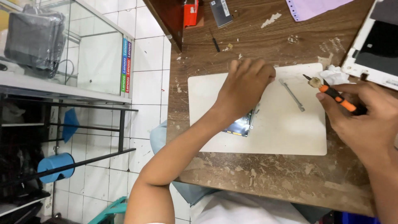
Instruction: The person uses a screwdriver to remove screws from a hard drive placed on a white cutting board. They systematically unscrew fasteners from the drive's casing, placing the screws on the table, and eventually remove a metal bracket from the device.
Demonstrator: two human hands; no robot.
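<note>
My left hand (pixel 244 89) lies palm down on a dark flat component (pixel 239 125) that rests on a cream mat (pixel 282 132); the fingers are curled over it and hide most of it. My right hand (pixel 365 114) grips an orange and black screwdriver (pixel 336 94), its tip pointing up and left over the mat's right edge. A thin grey metal bracket (pixel 292 95) lies loose on the mat between my two hands.
The worn wooden table (pixel 265 178) carries a white laptop part (pixel 379 41) at the right, a crumpled tissue (pixel 333 76), a small black screwdriver (pixel 214 42), a pink sheet (pixel 311 8) and a red box (pixel 190 12). A tiled floor and a glass shelf lie to the left.
</note>
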